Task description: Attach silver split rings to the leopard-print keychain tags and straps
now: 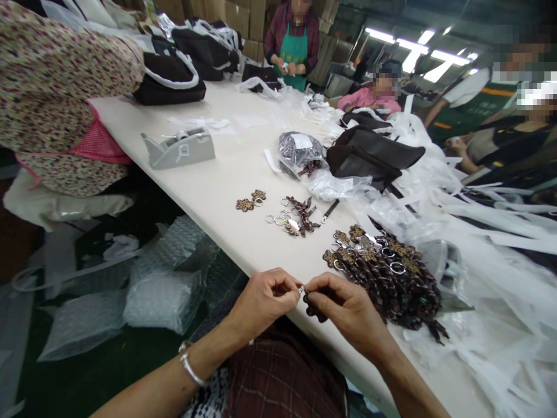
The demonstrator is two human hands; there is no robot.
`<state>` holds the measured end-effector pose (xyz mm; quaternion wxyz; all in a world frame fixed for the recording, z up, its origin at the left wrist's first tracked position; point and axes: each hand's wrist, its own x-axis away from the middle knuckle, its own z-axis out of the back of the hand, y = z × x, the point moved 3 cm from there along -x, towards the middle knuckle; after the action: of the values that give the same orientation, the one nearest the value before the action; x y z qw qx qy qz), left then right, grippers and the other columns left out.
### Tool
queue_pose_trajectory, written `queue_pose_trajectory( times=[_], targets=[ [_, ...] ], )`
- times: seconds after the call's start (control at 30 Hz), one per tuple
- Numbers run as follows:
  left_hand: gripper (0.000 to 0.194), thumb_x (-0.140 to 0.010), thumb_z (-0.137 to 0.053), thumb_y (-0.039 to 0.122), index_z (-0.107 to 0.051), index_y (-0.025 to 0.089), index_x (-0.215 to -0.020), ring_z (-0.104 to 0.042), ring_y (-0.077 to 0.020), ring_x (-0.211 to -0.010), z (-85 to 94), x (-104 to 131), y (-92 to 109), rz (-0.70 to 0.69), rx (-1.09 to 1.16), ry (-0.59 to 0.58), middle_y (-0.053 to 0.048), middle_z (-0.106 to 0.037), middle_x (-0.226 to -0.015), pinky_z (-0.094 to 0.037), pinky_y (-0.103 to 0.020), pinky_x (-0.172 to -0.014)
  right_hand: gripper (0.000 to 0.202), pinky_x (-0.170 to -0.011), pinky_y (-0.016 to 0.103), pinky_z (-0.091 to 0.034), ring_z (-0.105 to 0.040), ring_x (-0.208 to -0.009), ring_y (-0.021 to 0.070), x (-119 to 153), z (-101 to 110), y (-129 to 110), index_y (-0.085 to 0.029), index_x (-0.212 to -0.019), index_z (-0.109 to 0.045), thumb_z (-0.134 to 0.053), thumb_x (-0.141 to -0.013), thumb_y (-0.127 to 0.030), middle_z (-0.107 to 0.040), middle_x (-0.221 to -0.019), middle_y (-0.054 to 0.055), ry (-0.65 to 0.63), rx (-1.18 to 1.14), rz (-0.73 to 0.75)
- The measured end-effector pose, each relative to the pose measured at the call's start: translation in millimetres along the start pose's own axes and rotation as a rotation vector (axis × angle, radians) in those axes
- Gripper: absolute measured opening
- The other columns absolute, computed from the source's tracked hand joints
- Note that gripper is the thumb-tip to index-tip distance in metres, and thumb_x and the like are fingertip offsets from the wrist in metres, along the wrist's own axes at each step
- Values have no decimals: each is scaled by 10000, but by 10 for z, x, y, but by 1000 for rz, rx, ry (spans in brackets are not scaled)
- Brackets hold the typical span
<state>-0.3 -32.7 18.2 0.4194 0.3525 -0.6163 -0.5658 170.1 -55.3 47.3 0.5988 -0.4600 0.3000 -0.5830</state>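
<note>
My left hand (270,299) pinches a small silver metal piece (301,289) between thumb and forefinger, over the table's near edge. My right hand (343,307) meets it there, its fingers closed on a dark flower-shaped charm (315,311) that hangs below the metal piece. Right of my hands lies a big pile of charms with dark ribbon bows and rings (391,273). Farther up the table are a smaller group of rings and dark bows (300,216), two brown patterned flower charms (245,205) and a short black strap with a clasp (331,211).
A grey tape dispenser (180,150) stands on the white table (209,203). Beyond are a plastic bag of dark pieces (300,148), black bags (369,154) and white strips (500,226). Several people are around the table. Bubble-wrap packs (161,296) lie below at the left.
</note>
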Motion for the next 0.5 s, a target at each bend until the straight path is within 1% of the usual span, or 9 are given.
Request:
queue_pose_trajectory(
  times=[0.07,0.17,0.3,0.4,0.5],
  targets=[
    [104,-768,-600,170,-665,137,-693,-583,-140,-713,28,-12,-29,15,26,5,-41,-697,-813,-425,-220,-650,93,-536,252,-507,-613,-596,137,-27,-27,-43,-206,-890,-699,-646,-868,-278,-685,-760,24,-12,56,55],
    [97,-761,-596,175,-670,135,-713,-573,-134,-692,66,-32,-76,38,92,4,-35,-695,-790,-420,-215,-635,74,-630,279,-523,-630,-669,153,-68,-60,-129,-221,-889,-698,-629,-882,-247,-684,-795,27,-8,197,189],
    [80,-729,-602,170,-662,128,-697,-539,-119,-624,117,-54,-136,89,169,3,-12,-652,-680,-405,-215,-601,126,-700,310,-516,-636,-785,184,-112,-101,-229,-232,-928,-688,-567,-913,-200,-681,-861,51,-26,383,356],
    [75,-718,-613,185,-654,129,-689,-519,-110,-583,151,-63,-174,122,237,-5,5,-615,-623,-400,-215,-589,192,-733,318,-527,-631,-829,187,-132,-127,-256,-236,-996,-679,-498,-951,-187,-667,-910,68,-74,466,420],
    [76,-714,-613,187,-655,128,-690,-527,-111,-583,170,-66,-209,138,282,-27,-1,-625,-630,-408,-218,-598,254,-768,332,-537,-620,-861,189,-138,-155,-247,-232,-1071,-668,-452,-964,-155,-649,-953,82,-120,562,455]
  ],
)
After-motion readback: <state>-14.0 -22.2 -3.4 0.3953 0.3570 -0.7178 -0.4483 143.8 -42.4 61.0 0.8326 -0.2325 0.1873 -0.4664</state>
